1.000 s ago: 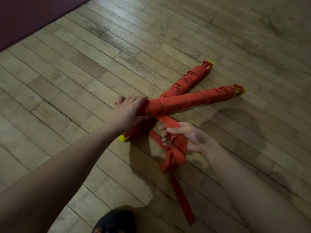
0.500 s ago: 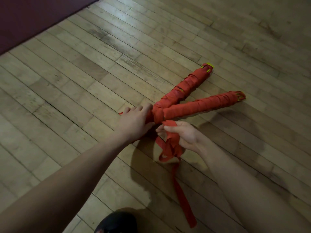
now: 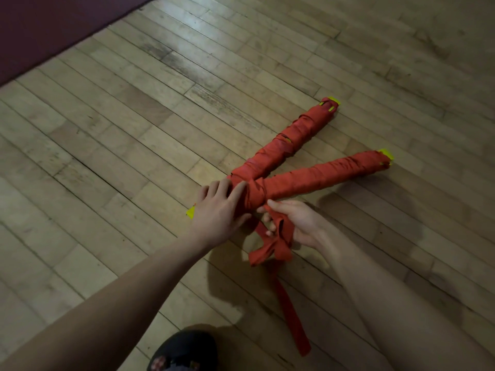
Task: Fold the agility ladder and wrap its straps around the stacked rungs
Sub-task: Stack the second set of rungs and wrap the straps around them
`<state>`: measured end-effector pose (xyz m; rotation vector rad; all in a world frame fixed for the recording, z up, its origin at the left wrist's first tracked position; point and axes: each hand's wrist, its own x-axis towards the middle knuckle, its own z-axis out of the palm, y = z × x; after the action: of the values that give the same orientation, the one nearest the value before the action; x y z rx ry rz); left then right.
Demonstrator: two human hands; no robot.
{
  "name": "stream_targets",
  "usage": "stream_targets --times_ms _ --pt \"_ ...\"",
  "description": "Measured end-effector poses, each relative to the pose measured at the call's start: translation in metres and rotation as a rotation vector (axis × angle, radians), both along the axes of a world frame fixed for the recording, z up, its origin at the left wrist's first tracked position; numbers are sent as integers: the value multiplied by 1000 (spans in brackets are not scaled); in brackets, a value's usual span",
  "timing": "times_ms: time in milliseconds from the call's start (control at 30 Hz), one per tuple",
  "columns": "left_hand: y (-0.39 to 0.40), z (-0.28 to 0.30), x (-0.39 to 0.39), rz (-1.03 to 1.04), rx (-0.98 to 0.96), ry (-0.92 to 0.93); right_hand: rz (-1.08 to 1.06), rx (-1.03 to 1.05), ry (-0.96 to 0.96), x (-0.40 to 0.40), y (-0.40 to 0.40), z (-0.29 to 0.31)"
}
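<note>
Bundles (image 3: 308, 167) of strap-wrapped rungs cross on the floor just beyond both hands. Left hand (image 3: 222, 210) presses flat on the crossing; right hand (image 3: 292, 223), beside it, grips the loose strap (image 3: 270, 250).

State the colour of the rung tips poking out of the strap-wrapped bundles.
Bright yellow plastic rung tips, clearest in the head view.

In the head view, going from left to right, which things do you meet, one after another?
Maroon mat → yellow rung end → left hand → right hand holding the red strap → far yellow end of the lower wrapped bundle.
</note>
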<state>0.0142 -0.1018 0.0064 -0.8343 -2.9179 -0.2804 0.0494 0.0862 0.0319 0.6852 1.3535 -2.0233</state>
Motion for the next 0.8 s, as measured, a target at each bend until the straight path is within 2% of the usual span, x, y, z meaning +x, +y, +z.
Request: stream_targets --times_ms 100,233,300,433,600,800 --pt "-1 3 1 9 -4 -15 -9 11 4 2 1 1" --pt "2 12 -17 -29 -133 -155 -24 63 29 1 3 2" --pt "4 14 -21 -58 -174 -134 -54 88 63 0 2 1" --pt "6 13 -25 -34 -34 -61 -133 103 158 -7 -4 -5" --pt "7 19 -40 32 64 23 -63 184 244 -20 -8 -5" --pt "-11 9 -52 105 148 -106 15 119 244 -24 -15 2"
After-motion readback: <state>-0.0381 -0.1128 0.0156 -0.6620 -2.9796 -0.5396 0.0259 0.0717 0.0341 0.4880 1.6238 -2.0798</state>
